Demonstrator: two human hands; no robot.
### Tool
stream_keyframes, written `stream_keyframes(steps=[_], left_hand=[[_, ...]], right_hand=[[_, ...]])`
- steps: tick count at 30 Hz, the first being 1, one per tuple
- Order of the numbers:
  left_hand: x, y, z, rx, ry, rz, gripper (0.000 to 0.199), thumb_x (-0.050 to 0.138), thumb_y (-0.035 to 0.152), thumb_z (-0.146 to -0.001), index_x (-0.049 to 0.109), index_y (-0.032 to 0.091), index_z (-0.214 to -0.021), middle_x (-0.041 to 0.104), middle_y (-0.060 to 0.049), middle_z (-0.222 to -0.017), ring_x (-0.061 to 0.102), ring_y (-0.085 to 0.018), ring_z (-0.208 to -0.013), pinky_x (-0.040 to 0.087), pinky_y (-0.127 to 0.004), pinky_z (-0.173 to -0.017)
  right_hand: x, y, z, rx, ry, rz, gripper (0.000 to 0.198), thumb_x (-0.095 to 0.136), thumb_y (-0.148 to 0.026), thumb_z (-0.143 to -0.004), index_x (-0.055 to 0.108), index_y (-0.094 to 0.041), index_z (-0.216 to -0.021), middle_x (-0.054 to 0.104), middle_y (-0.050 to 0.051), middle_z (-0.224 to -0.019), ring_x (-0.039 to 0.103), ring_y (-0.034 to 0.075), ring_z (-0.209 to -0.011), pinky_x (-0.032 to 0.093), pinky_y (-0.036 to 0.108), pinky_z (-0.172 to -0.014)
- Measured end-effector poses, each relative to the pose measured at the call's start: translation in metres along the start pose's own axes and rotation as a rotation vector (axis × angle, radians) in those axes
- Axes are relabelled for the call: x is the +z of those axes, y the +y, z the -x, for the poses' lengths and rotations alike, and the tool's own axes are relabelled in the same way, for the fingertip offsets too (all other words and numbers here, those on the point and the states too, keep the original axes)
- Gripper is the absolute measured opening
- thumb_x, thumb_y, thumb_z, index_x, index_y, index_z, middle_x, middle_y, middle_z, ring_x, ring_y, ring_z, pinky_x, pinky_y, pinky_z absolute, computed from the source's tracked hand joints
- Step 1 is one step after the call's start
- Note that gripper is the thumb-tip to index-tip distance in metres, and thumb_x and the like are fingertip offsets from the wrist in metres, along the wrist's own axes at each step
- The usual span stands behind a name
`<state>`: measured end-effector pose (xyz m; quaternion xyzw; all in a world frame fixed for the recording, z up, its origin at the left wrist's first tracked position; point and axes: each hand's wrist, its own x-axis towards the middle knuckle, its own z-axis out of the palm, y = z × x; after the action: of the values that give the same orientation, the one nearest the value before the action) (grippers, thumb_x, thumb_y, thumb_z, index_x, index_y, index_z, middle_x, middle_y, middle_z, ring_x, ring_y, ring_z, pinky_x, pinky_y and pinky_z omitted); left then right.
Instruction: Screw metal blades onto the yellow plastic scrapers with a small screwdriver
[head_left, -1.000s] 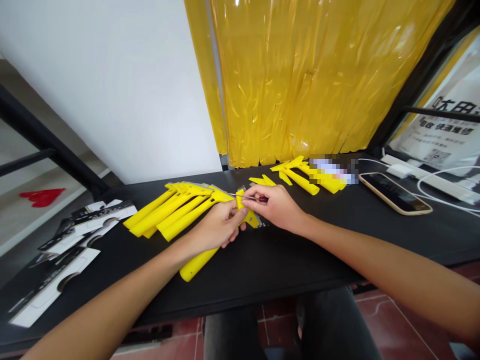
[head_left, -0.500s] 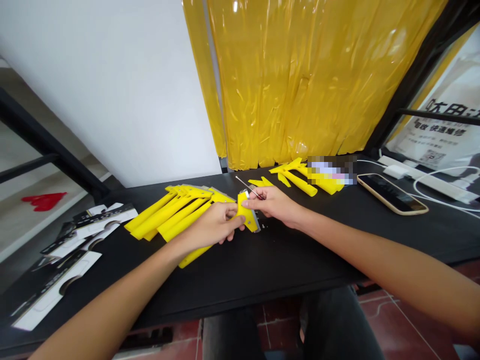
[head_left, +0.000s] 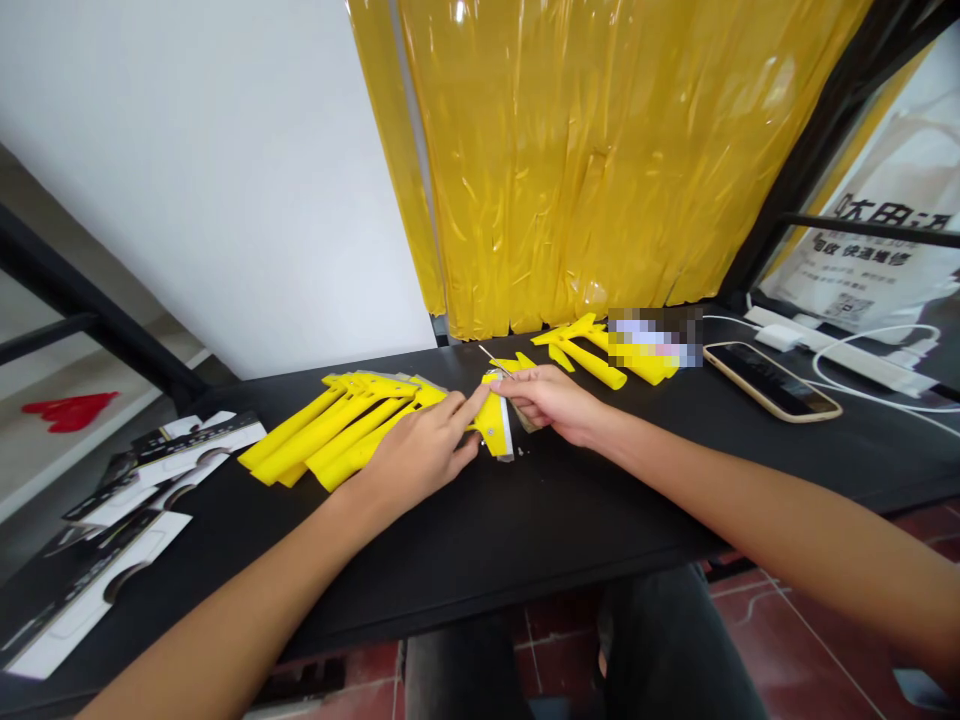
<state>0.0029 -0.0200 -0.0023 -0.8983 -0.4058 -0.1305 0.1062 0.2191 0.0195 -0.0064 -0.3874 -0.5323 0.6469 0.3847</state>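
Note:
A yellow scraper [head_left: 493,430] with a pale blade edge lies low over the black table, its head pointing right. My left hand [head_left: 427,445] is on it, fingers reaching to the top corner of the head; the handle is hidden beneath the palm. Beside that corner, my right hand [head_left: 551,398] is closed around a thin screwdriver [head_left: 487,354], whose metal shaft sticks out to the upper left. The hand covers most of its grip. More yellow scrapers [head_left: 337,425] lie in an overlapping row left of my left hand.
Loose yellow parts [head_left: 577,345] lie at the back, near a blurred patch. Flat black-and-white card sleeves [head_left: 161,540] are piled at the left. At the right are a phone [head_left: 772,380], a power strip [head_left: 832,350] and white cables. A yellow plastic curtain [head_left: 592,170] hangs behind the table [head_left: 555,520].
My left fingers have moved up along the scraper head to its top corner, and its handle end has gone out of sight. The screwdriver shaft now shows less. The whole view has shifted slightly.

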Motion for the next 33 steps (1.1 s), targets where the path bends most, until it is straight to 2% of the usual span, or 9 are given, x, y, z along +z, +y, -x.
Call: stream_keyframes(steps=[4, 8, 11, 14, 16, 20, 23, 28, 33], left_hand=[[-0.008, -0.004, -0.001, -0.047, 0.002, -0.075, 0.056, 0.056, 0.019, -0.09, 0.05, 0.023, -0.146, 0.069, -0.01, -0.113, 0.07, -0.027, -0.089, 0.054, -0.037, -0.074], [-0.021, -0.018, -0.006, -0.176, 0.142, 0.106, 0.036, 0.058, 0.023, -0.091, 0.069, 0.026, -0.126, 0.074, -0.006, -0.103, 0.069, -0.022, -0.084, 0.051, -0.031, -0.074], [-0.035, -0.031, -0.009, -0.345, 0.156, 0.295, 0.032, 0.06, 0.038, -0.091, 0.074, 0.021, -0.115, 0.076, -0.007, -0.09, 0.067, -0.019, -0.066, 0.05, -0.03, -0.064], [-0.051, -0.04, -0.009, -0.597, 0.042, 0.568, 0.036, 0.068, 0.047, -0.084, 0.077, 0.012, -0.086, 0.07, -0.008, -0.06, 0.063, -0.02, -0.051, 0.048, -0.029, -0.053], [-0.06, -0.043, -0.008, -0.654, -0.004, 0.853, 0.033, 0.072, 0.045, -0.081, 0.077, 0.012, -0.083, 0.071, -0.009, -0.06, 0.066, -0.02, -0.054, 0.052, -0.029, -0.055], [-0.057, -0.038, -0.012, -0.757, 0.01, 1.272, 0.025, 0.077, 0.034, -0.078, 0.076, 0.01, -0.083, 0.073, -0.012, -0.068, 0.06, -0.014, -0.046, 0.05, -0.025, -0.048], [-0.039, -0.031, -0.018, -0.854, 0.075, 1.414, 0.02, 0.078, 0.026, -0.076, 0.075, 0.007, -0.081, 0.076, -0.018, -0.091, 0.059, -0.011, -0.047, 0.048, -0.023, -0.043], [-0.012, -0.022, -0.024, -0.951, 0.064, 1.583, 0.018, 0.075, 0.02, -0.079, 0.074, 0.005, -0.09, 0.076, -0.018, -0.099, 0.059, -0.008, -0.05, 0.048, -0.018, -0.042], [0.0, -0.016, -0.023, -0.963, 0.102, 1.664, 0.015, 0.073, 0.018, -0.08, 0.072, 0.007, -0.09, 0.075, -0.013, -0.093, 0.058, -0.008, -0.052, 0.046, -0.017, -0.041]], right_hand=[[0.005, 0.002, 0.0, 0.0, -0.022, -0.012, 0.033, 0.072, -0.037, -0.081, 0.049, -0.019, -0.066, 0.03, -0.008, -0.059, 0.016, 0.006, -0.047, 0.009, 0.026, -0.044], [0.002, -0.001, -0.003, -0.18, 0.164, 0.079, 0.015, 0.061, -0.029, -0.087, 0.067, -0.017, -0.092, 0.043, -0.004, -0.064, 0.031, 0.008, -0.051, 0.021, 0.025, -0.046], [-0.01, -0.005, -0.005, -0.351, 0.248, 0.403, 0.036, 0.052, -0.03, -0.093, 0.064, -0.018, -0.125, 0.056, 0.0, -0.071, 0.041, 0.011, -0.055, 0.031, 0.026, -0.051], [-0.021, -0.009, -0.003, -0.477, 0.182, 0.744, 0.045, 0.046, -0.031, -0.097, 0.054, -0.025, -0.14, 0.065, 0.001, -0.08, 0.05, 0.014, -0.062, 0.038, 0.028, -0.06], [-0.024, -0.012, 0.001, -0.499, 0.189, 0.873, 0.047, 0.046, -0.032, -0.098, 0.048, -0.025, -0.144, 0.067, 0.002, -0.082, 0.055, 0.017, -0.069, 0.04, 0.03, -0.066], [-0.023, -0.016, 0.005, -0.499, 0.319, 0.917, 0.035, 0.04, -0.039, -0.101, 0.05, -0.019, -0.128, 0.063, 0.004, -0.08, 0.057, 0.02, -0.073, 0.039, 0.033, -0.069], [-0.026, -0.022, 0.004, -0.548, 0.385, 0.812, 0.025, 0.042, -0.041, -0.1, 0.054, -0.021, -0.108, 0.06, 0.002, -0.075, 0.052, 0.017, -0.066, 0.037, 0.031, -0.064], [-0.036, -0.036, 0.002, -0.604, 0.374, 0.565, 0.025, 0.068, -0.043, -0.085, 0.065, -0.019, -0.084, 0.06, 0.002, -0.074, 0.05, 0.014, -0.065, 0.038, 0.029, -0.061], [-0.037, -0.039, 0.005, -0.51, 0.293, 0.46, 0.037, 0.061, -0.053, -0.089, 0.066, -0.017, -0.081, 0.054, 0.0, -0.065, 0.044, 0.011, -0.057, 0.033, 0.027, -0.052]])
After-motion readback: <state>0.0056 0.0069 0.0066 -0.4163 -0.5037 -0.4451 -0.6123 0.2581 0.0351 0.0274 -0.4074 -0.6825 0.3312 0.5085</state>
